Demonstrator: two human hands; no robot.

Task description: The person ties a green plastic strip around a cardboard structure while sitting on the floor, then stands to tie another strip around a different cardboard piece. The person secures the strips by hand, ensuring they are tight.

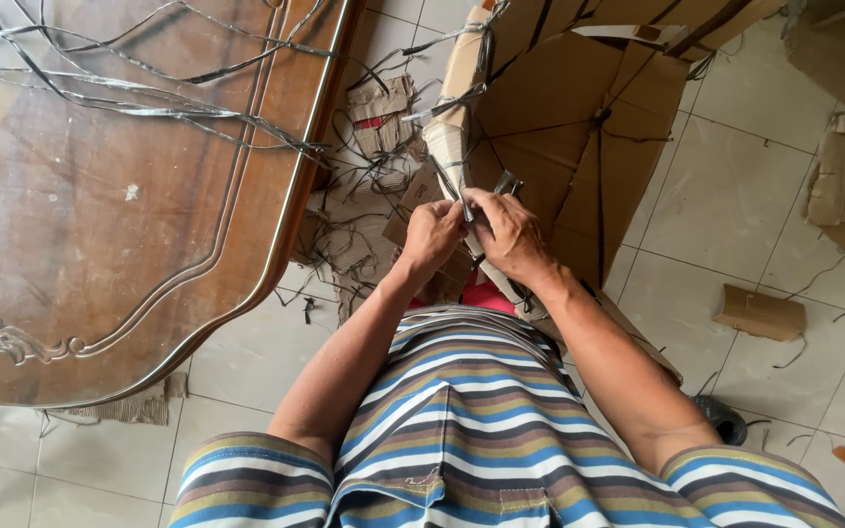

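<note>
A big flattened cardboard bundle (579,108) leans in front of me, bound with thin dark straps (599,186). Both hands meet at its near left edge. My left hand (429,238) pinches a strap end against the cardboard. My right hand (509,233) closes on a small metal tool (507,183) whose tip sticks up above the fingers. The strap passes between the two hands. My striped shirt fills the bottom of the view.
A brown wooden table (100,225) with loose straps (149,98) on top stands at the left. Cardboard scraps (369,205) and strap offcuts litter the tiled floor (726,196). More cardboard pieces (760,313) lie at the right.
</note>
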